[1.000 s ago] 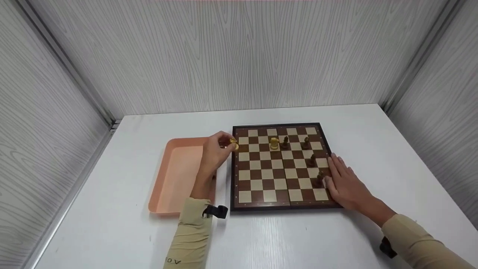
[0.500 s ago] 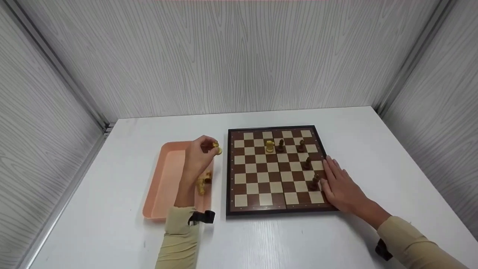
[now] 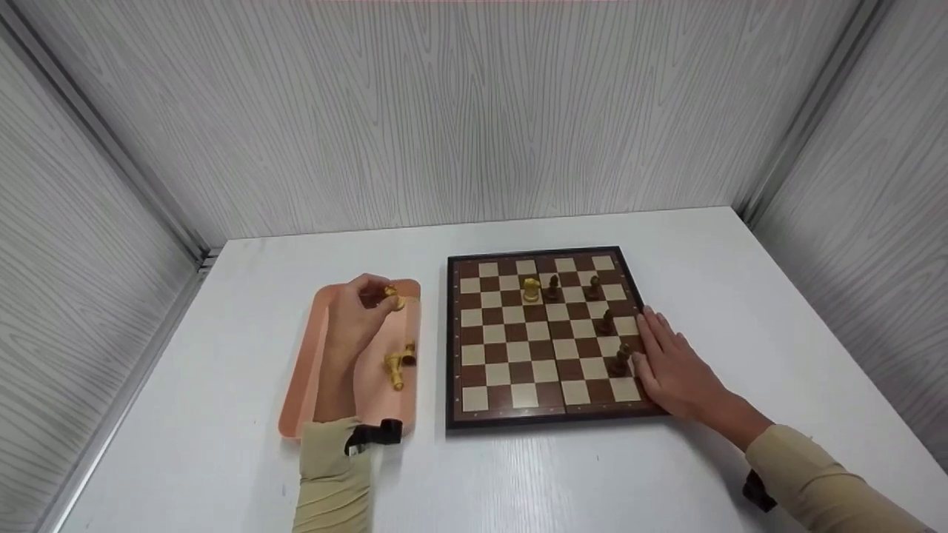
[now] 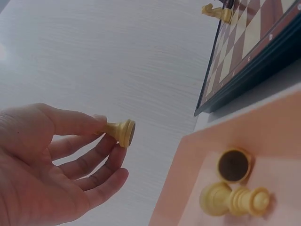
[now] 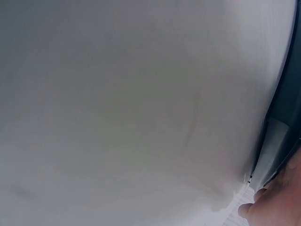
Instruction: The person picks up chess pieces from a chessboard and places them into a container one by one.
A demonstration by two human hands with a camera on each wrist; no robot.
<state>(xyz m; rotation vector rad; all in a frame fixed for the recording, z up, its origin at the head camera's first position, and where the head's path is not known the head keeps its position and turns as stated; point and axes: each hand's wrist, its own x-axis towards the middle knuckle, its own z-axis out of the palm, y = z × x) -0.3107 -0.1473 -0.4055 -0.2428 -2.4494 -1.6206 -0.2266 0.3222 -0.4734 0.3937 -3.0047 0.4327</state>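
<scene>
Over the far part of the peach tray (image 3: 301,377), my left hand (image 3: 354,318) pinches a pale yellow chess piece (image 4: 123,132) between thumb and fingers. Its round dark-bottomed base points outward; the fingers hide its top. Two more yellow pieces lie in the tray: one on its side (image 4: 235,200), the other with its dark base (image 4: 234,165) showing. My right hand (image 3: 678,370) rests with straight fingers along the right edge of the chessboard (image 3: 511,355). Near its thumb stands a dark chess piece (image 3: 621,360).
A yellow knight (image 3: 531,289) stands on the board beside a dark piece (image 3: 552,287). Farther right are another dark piece (image 3: 594,288) and, closer to me, a dark piece (image 3: 606,323). Grey wood-patterned panels (image 3: 474,111) enclose the white table (image 3: 518,474) at the back and sides.
My left hand has moved left with the yellow chess piece, from the board's left edge to over the tray, uncovering the two lying pieces. My right hand stays at the board's edge.
</scene>
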